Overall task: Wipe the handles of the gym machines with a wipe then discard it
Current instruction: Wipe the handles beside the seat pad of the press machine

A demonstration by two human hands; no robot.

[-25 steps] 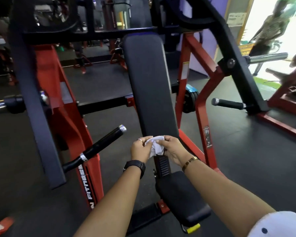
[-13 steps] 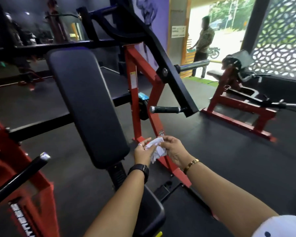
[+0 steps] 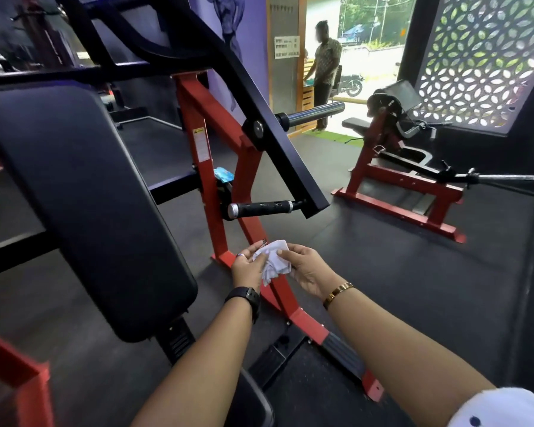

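hands: left hand (image 3: 247,268) and right hand (image 3: 310,271) both pinching the wipe (image 3: 275,265)
wipe: crumpled, below the handle (image 3: 261,208), not touching it
risk: patchy contact on the handle from wadding; a drop from loose pinching

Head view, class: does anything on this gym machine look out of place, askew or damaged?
One thing: a small blue packet perched beside the red frame, above the black handle; it is no machine part. Nothing looks damaged.
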